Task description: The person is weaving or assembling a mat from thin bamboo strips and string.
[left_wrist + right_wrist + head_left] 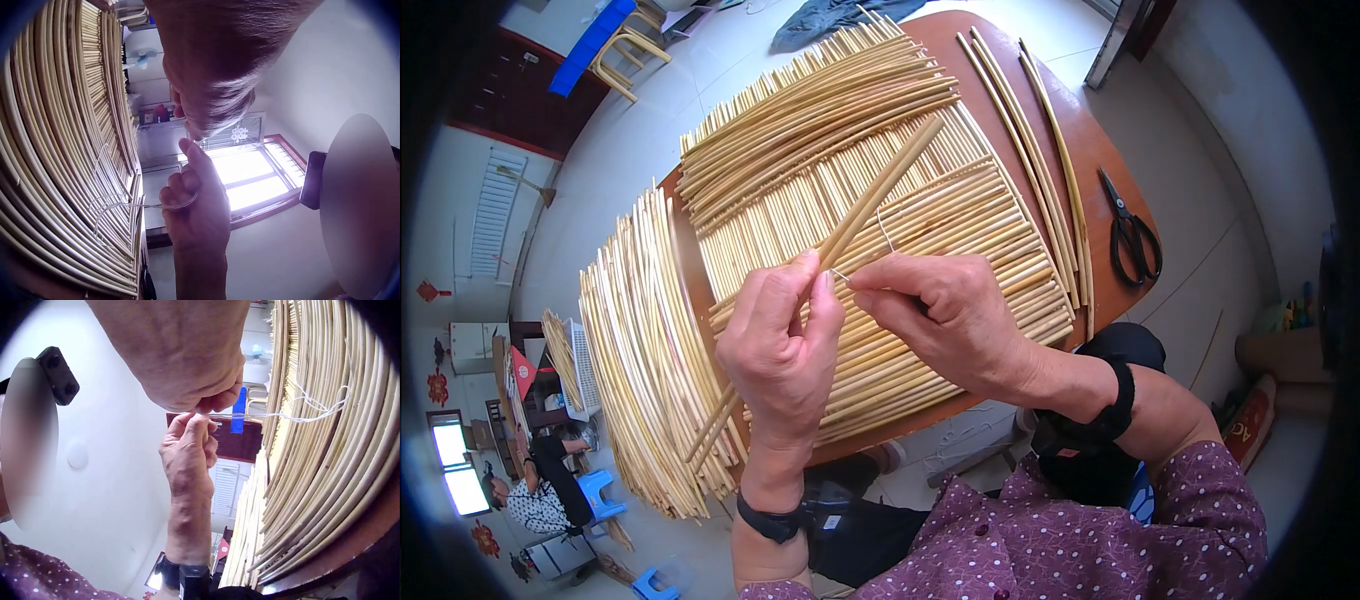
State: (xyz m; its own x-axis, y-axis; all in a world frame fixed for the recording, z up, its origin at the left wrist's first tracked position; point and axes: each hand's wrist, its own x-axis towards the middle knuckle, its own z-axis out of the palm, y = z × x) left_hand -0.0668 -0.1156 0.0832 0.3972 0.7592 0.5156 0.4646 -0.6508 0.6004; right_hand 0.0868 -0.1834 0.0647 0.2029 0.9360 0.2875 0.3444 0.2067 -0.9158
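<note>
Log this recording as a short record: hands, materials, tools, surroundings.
Left hand: fingertips pinch white string
Right hand: close beside it, also pinching the string
Slanting sticks: pass behind the left hand; whether it grips them is unclear
Workpiece: stalk layers lying crosswise, with a bundle of stalks across the far part
Left side: large pile of stalks
Right side: a few long stalks and black-handled scissors on the red-brown table
Background: seated person, blue stool

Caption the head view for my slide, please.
Left hand and right hand pinch a thin string above rows of slender stalks; scissors lie on the table.
</note>
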